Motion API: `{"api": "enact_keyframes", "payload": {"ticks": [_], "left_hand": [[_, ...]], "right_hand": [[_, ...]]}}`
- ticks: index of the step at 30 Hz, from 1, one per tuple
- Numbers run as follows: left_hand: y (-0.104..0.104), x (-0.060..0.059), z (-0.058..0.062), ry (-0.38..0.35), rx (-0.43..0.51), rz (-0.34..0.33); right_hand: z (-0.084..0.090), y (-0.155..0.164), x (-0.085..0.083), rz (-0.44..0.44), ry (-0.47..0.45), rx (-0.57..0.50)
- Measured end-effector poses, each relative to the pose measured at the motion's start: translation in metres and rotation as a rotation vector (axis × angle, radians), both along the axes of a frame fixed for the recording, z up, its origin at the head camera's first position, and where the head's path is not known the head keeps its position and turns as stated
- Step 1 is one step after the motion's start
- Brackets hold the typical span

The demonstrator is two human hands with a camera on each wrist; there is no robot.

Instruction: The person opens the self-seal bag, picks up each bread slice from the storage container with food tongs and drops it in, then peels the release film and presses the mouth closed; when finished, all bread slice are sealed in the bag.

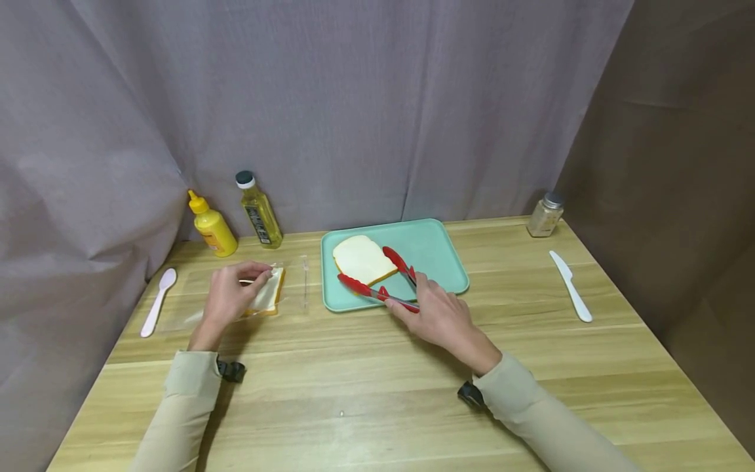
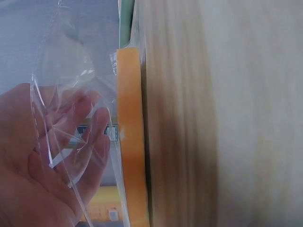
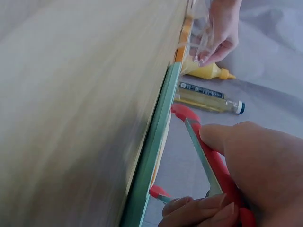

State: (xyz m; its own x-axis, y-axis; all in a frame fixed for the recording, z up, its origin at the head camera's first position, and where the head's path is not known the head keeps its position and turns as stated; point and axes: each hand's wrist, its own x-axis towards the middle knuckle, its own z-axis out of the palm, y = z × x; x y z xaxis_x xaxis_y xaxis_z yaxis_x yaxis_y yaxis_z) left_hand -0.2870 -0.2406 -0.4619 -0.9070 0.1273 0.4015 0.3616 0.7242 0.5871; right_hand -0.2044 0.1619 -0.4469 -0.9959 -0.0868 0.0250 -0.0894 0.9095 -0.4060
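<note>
I see the right hand (image 1: 439, 318) gripping red tongs (image 1: 383, 282) around bread (image 1: 362, 259); the left hand (image 1: 227, 298) seemingly pinches a clear bag (image 2: 71, 94).

A pale wooden table (image 1: 366, 393) with straight grain fills the foreground. Grey curtain fabric (image 1: 330, 98) hangs behind it, and a brown drape (image 1: 678, 164) closes the right side.

table (image 1: 377, 387): matt wood grain; tray (image 1: 436, 246): smooth plastic; bag (image 2: 71, 94): glossy clear film; tongs (image 1: 383, 288): red tips, metal arms
</note>
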Motion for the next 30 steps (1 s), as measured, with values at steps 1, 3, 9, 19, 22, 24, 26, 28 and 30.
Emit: {"api": "enact_keyframes", "payload": {"ticks": [1,3,9,19,22,24,26,28,30], "left_hand": [[0.0,0.0,0.0,-0.001,0.0,-0.003],[0.0,0.0,0.001,-0.002,0.001,-0.007],[0.0,0.0,0.001,-0.004,0.007,-0.018],[0.002,0.002,0.0,0.001,0.028,-0.019],[0.001,0.002,0.0,0.008,0.03,-0.011],[0.001,0.002,-0.001,0.007,0.034,-0.006],[0.001,0.001,-0.001,0.006,0.038,-0.005],[0.0,0.001,0.0,0.005,0.04,-0.006],[0.0,0.0,0.001,0.006,0.039,-0.009]], "right_hand": [[0.0,0.001,-0.001,0.002,0.004,-0.005],[0.0,0.002,-0.003,0.012,0.016,-0.012],[0.0,0.006,-0.008,0.041,0.072,-0.024],[-0.007,0.008,-0.011,0.122,0.096,-0.139],[-0.009,0.01,-0.013,0.135,0.079,-0.176],[-0.009,0.013,-0.015,0.14,0.061,-0.21],[-0.008,0.017,-0.019,0.153,0.044,-0.238],[-0.007,0.022,-0.022,0.174,0.029,-0.261],[-0.006,0.028,-0.026,0.195,0.03,-0.258]]}}
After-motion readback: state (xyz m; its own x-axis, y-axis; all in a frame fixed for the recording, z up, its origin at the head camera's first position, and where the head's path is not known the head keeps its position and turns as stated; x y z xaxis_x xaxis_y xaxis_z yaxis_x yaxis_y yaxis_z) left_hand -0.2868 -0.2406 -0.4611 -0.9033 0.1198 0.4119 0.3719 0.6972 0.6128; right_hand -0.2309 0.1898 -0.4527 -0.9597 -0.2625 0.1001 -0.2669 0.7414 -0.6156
